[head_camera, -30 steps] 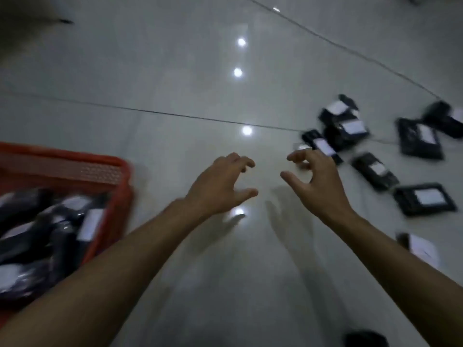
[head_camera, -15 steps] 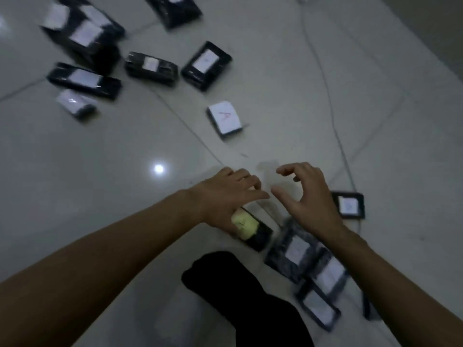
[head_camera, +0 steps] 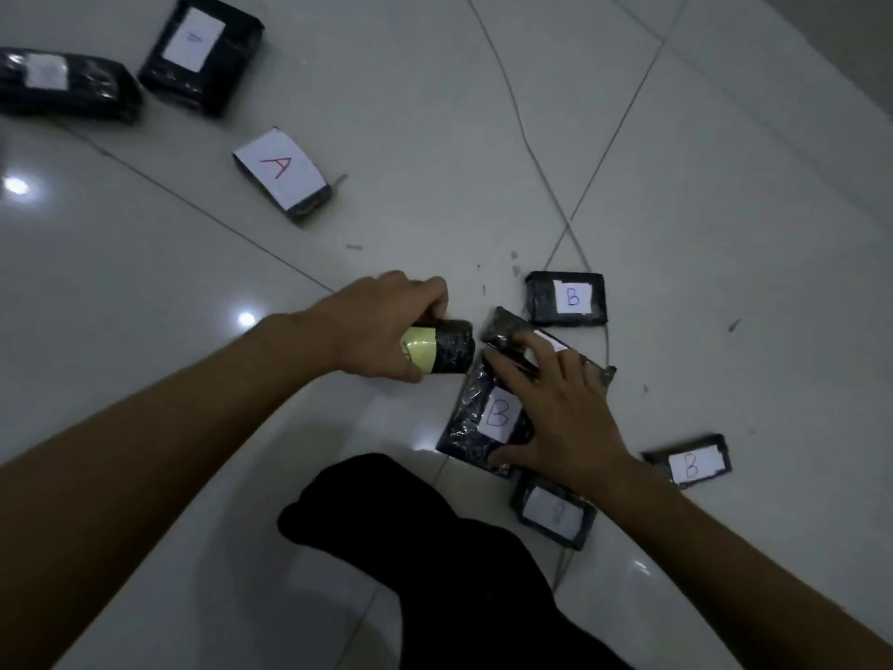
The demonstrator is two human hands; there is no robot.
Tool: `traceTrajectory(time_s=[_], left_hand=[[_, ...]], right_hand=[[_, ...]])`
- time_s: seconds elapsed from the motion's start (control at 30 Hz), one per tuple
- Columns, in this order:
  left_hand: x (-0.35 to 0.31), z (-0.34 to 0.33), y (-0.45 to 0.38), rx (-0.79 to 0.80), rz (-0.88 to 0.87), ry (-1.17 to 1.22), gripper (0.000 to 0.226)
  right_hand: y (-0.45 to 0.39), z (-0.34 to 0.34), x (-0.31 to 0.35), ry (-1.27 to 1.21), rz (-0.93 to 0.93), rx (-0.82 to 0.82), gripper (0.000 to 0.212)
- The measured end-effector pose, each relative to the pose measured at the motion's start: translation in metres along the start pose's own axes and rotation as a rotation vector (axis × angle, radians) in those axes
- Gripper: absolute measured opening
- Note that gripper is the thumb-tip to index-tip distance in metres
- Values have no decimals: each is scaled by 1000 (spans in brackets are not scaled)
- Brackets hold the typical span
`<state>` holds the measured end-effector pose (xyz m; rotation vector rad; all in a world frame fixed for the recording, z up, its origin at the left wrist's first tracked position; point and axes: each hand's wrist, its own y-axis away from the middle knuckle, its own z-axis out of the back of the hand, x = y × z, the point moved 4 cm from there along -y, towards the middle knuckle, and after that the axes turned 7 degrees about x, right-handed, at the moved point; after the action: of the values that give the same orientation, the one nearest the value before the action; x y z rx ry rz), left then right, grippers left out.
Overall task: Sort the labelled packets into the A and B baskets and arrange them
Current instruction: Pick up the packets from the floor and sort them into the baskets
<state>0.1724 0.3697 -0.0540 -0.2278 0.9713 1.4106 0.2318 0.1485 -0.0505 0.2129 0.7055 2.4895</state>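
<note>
Left hand [head_camera: 381, 326] grips yellow-label pkt [head_camera: 437, 353]; right hand [head_camera: 555, 408] on "B" pkt [head_camera: 483, 418].

Indoor room, kind not determinable: you kneel on a glossy pale tiled floor [head_camera: 676, 195] with dark grout lines and ceiling-light reflections [head_camera: 16, 186]. A thin cable [head_camera: 519, 123] crosses it; black wrapped packets [head_camera: 282, 174] lie scattered.

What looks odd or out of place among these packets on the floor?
The packet in the left hand stands out: its label is yellow, while the others lying around carry white ones. Small scraps also litter the floor tiles.
</note>
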Motion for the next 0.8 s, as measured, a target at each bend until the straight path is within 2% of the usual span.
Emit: traceTrajectory(time_s=[0.1, 0.13, 0.2, 0.27, 0.33, 0.43, 0.57, 0.8], left_hand=[[9, 8, 11, -68, 38, 105, 62], [12, 11, 15, -103, 54, 141, 63], [21, 18, 26, -189, 81, 213, 64], [31, 28, 41, -300, 113, 265, 64], [43, 39, 63, -436, 162, 317, 64], [61, 52, 104, -592, 249, 380, 63], [88, 52, 172, -725, 412, 383, 59], [111, 9, 318, -947, 701, 414, 54]], right_hand=[[-17, 8, 1, 103, 49, 10, 130], [-23, 11, 4, 118, 70, 15, 127], [-32, 22, 13, 65, 126, 4, 106], [-38, 39, 21, -140, 182, -47, 74], [-49, 60, 28, -500, 203, -85, 39], [-79, 86, 49, -899, 188, -37, 11], [-128, 100, 114, -1032, 297, 62, 11], [-158, 113, 272, -1006, 559, 261, 10]])
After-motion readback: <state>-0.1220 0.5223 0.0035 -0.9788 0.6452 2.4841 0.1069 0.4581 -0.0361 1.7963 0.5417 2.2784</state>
